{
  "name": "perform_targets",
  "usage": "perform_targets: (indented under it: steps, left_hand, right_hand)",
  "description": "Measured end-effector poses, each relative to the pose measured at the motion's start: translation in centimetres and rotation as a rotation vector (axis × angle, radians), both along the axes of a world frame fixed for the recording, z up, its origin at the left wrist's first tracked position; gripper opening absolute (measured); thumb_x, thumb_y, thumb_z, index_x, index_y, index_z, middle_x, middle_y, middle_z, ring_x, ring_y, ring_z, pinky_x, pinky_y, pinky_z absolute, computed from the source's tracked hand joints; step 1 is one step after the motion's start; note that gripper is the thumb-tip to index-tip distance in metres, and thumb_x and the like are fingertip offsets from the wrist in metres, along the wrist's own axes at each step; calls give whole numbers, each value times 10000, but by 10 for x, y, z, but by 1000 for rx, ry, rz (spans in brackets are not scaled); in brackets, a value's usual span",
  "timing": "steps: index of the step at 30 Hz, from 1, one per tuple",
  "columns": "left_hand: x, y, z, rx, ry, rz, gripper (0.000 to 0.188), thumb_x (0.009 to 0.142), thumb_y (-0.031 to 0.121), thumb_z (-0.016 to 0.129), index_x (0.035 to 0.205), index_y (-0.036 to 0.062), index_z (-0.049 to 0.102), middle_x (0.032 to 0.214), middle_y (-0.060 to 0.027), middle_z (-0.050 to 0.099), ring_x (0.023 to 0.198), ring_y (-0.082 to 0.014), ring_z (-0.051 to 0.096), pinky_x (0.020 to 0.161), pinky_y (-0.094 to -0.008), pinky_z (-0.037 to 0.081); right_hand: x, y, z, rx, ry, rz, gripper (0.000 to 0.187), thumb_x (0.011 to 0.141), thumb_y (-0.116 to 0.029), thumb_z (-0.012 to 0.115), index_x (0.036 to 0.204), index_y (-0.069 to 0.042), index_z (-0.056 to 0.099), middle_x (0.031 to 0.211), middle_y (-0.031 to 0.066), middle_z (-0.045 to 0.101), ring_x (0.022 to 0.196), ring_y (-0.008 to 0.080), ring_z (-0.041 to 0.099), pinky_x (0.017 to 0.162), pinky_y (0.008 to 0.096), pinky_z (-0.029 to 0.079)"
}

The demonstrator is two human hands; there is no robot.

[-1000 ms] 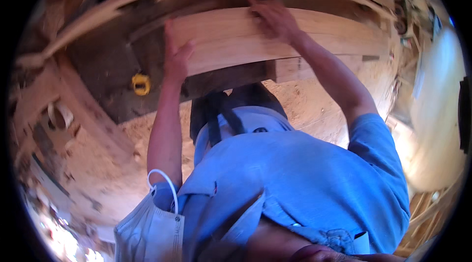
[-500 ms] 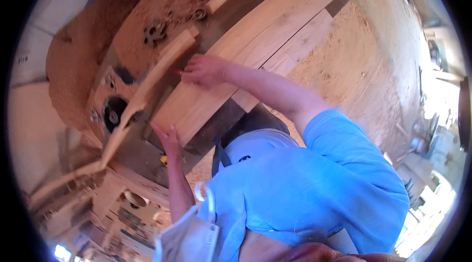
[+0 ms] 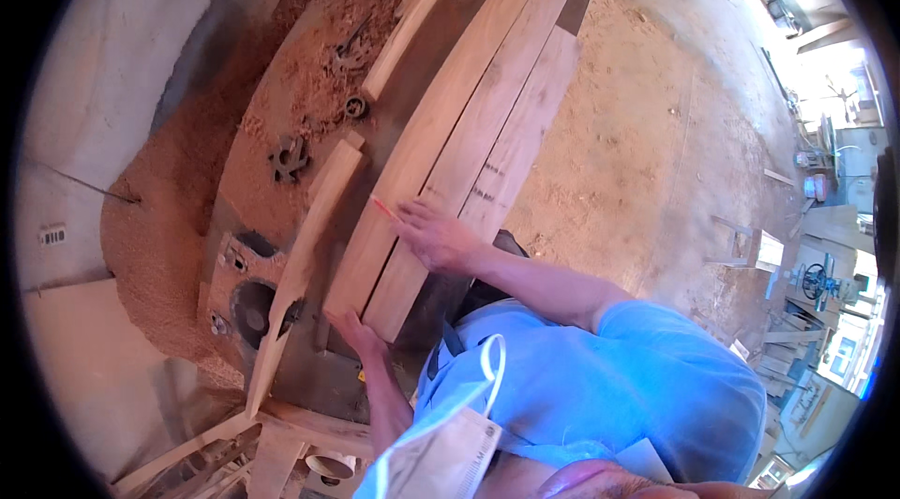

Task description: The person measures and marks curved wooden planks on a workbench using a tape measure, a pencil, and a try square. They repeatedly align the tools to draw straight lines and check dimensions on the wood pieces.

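Note:
Several long wooden planks point(image 3: 450, 124) lie side by side, running away from me, with dark gaps between them. My left hand point(image 3: 358, 332) grips the near end of the planks, its fingertips against the end edge; part of it is hidden. My right hand point(image 3: 436, 235) rests on top of the planks a little farther along. A slim red pencil point(image 3: 384, 208) sticks out from its fingers, pointing left across the left plank. Short dark marks point(image 3: 483, 194) show on the right-hand plank, beyond my right hand.
Left of the planks, a curved wooden piece point(image 3: 314, 218) lies along the machine table, beside a round dark opening point(image 3: 251, 310). A toothed metal part point(image 3: 289, 160) and a small ring point(image 3: 356, 107) sit near reddish shavings point(image 3: 319, 59). Sawdust point(image 3: 609, 115) covers the floor at right.
The view has turned, so the planks stand more upright in it. My right hand has shifted on the planks, the red pencil still in it. A second gap between planks now shows plainly.

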State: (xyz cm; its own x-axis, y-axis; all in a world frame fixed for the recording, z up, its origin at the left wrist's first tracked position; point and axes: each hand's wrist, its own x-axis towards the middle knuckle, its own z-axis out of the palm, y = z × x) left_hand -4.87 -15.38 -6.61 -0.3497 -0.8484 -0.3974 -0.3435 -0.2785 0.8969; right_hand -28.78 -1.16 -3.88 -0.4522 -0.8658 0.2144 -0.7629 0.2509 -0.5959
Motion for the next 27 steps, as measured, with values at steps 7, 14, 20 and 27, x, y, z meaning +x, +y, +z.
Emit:
perform_targets:
  steps: [7, 14, 20, 27]
  left_hand:
    - [11, -36, 11, -64, 121, -315, 797, 897, 148, 645, 1524, -29, 186, 1541, -207, 295, 1412, -308, 323, 1175, -395, 242]
    - [12, -77, 42, -736, -271, -750, 899, 717, 203, 820, 1454, 4, 345, 1337, -232, 474, 1275, -402, 453, 1086, -465, 363]
    - [-15, -91, 59, -772, -392, -1013, 895, 647, 193, 843, 1426, 56, 424, 1169, -208, 554, 1076, -432, 571, 909, -474, 494]
    - [-21, -93, 91, -775, -305, -939, 973, 581, 126, 891, 1423, -48, 434, 1304, -222, 576, 1207, -351, 582, 1009, -409, 480]
  right_hand:
    - [6, -22, -11, 47, 37, -64, 415, 865, -100, 586, 1275, -49, 550, 1381, 209, 538, 1327, 375, 460, 1142, 465, 341]
    - [12, -19, 8, -123, 109, -140, 436, 801, -9, 623, 1230, -65, 571, 1301, 162, 605, 1260, 373, 536, 1086, 482, 417]
    - [8, -16, 2, -126, 126, -136, 419, 827, -27, 622, 1240, -64, 567, 1303, 169, 599, 1277, 369, 524, 1088, 482, 418]
    - [14, 2, -6, -608, -409, -528, 393, 899, -4, 560, 1287, -56, 526, 1317, 169, 594, 1294, 301, 524, 1114, 390, 378]
